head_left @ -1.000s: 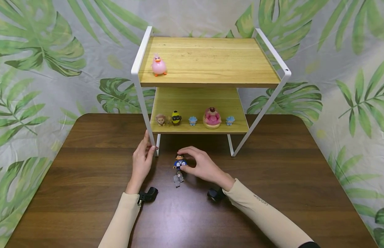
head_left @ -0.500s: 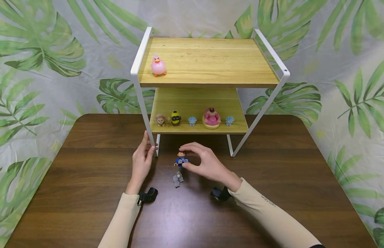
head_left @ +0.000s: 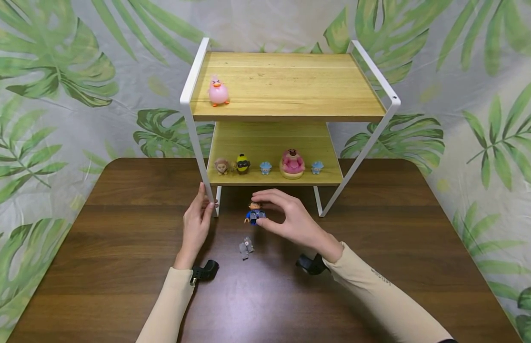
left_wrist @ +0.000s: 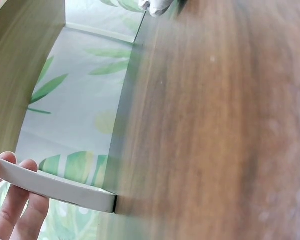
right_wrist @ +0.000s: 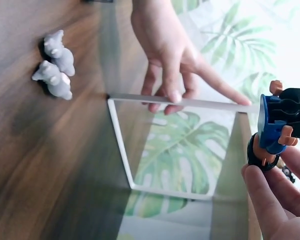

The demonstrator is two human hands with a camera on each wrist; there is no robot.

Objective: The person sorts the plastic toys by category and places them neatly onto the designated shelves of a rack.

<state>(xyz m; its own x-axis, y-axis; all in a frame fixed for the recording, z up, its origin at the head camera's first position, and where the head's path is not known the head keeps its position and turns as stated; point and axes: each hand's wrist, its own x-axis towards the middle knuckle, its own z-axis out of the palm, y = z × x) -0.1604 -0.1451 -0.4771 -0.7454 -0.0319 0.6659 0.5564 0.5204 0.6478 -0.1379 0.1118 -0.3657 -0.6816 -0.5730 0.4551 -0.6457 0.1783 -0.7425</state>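
Note:
My right hand pinches a small toy figure in blue between thumb and fingers, above the table in front of the shelf. In the right wrist view the figure has dark hair, orange hands and dark legs. My left hand grips the white frame's left front leg; the left wrist view shows its fingers around the white bar. Two grey animal figures, lying side by side in the right wrist view, are on the table between the hands.
The two-tier wooden shelf carries a pink duck-like toy on top. On its lower board stand a lion-like toy, a yellow-black toy, two blue toys and a pink bear.
My right hand has lifted the blue figure away from beside the grey animals, moving it forward and slightly right. My left hand stays on the frame.

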